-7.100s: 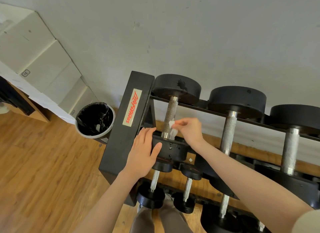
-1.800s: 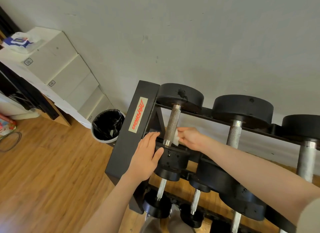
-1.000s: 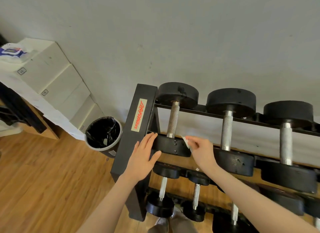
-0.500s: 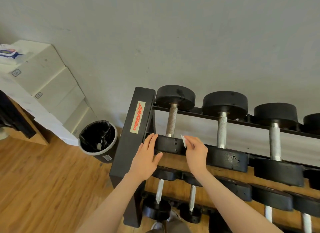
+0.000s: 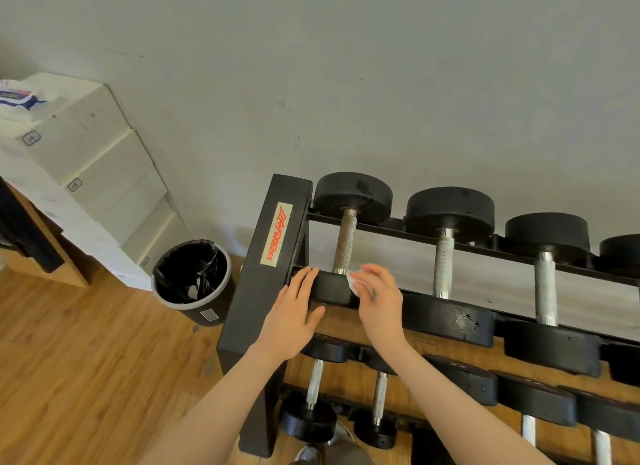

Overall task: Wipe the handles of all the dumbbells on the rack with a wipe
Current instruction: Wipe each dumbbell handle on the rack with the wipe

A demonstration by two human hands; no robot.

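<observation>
The right hand [image 5: 379, 300] is pinching a small white crumpled wipe [image 5: 356, 282] between thumb & fingers, closed on it, and is holding it against the near black round head [image 5: 330, 289] of the leftmost top-tier dumbbell, just beside the base of that dumbbell's knurled steel handle [image 5: 344, 240]. The left hand [image 5: 294, 314] is lying flat w/ fingers together & extended, not gripping, palm pressing on the same head next to the black steel rack upright w/ the red-lettered label [image 5: 273, 253].

Step in hand, as I'm reading it: working on handle no. 1 of the top row, wipe sitting at its near end, off the knurled part itself. Can't tell from this view whether that handle is done.

Next move is probably calling for either one more pass up the knurled shaft, or shifting the wipe right to the second silver knurled handle [image 5: 443, 262], w/ the third silver handle [image 5: 545, 290] and the lower-tier short chrome handles [image 5: 314, 383] waiting after. The left hand would be needing to brace whichever head is nearest, so the dumbbell isn't rolling in its cradle.

A black-lined round bin [image 5: 192, 277] is standing on the wood floor just left of the rack, handy for the used wipe.
</observation>
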